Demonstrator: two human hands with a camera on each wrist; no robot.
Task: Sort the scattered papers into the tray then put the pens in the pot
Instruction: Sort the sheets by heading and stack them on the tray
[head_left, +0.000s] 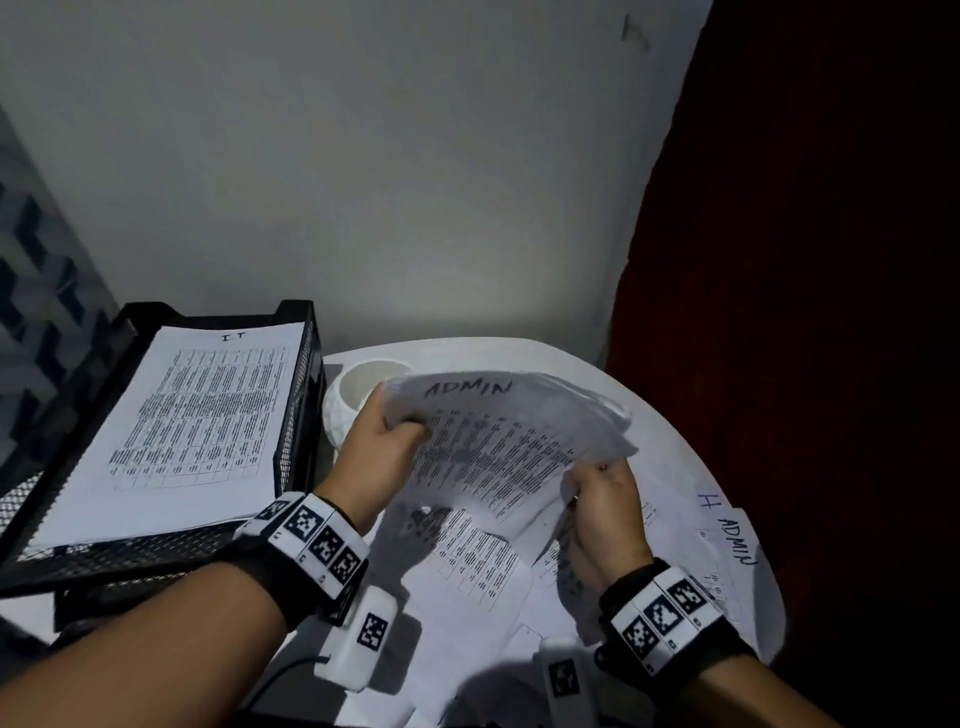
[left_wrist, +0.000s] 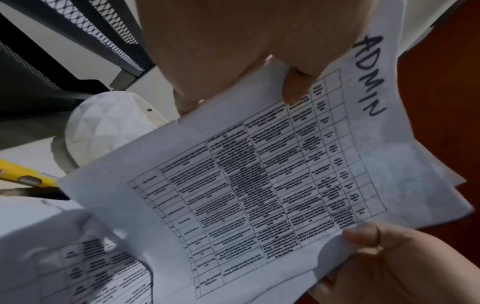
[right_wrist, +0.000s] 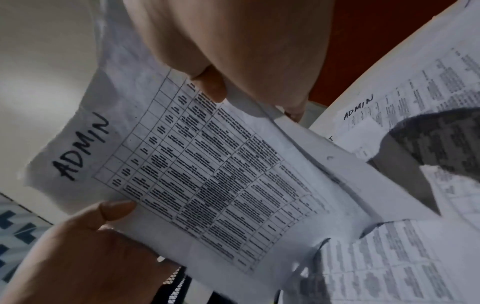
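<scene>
The left hand (head_left: 382, 447) and the right hand (head_left: 605, 512) together hold a crumpled white printed sheet marked "ADMIN" (head_left: 498, 441) above the middle of the round white counter (head_left: 670, 431). The left hand pinches the sheet's left edge, thumb on top and fingers beneath. The right hand pinches the near right edge the same way. More white printed sheets (head_left: 467, 556) lie loose on the counter under and beside the held one, one marked "ADMIN" (head_left: 737, 540) near the right edge. A black wire-mesh paper tray (head_left: 298, 415) stands at the counter's left edge, with a white printed sheet marked "IT" (head_left: 192, 426) on its top tier. A white faceted ceramic pot (head_left: 345, 405) stands just beside the tray, near the far edge. A yellow pen (left_wrist: 23, 174) lies near the pot.
</scene>
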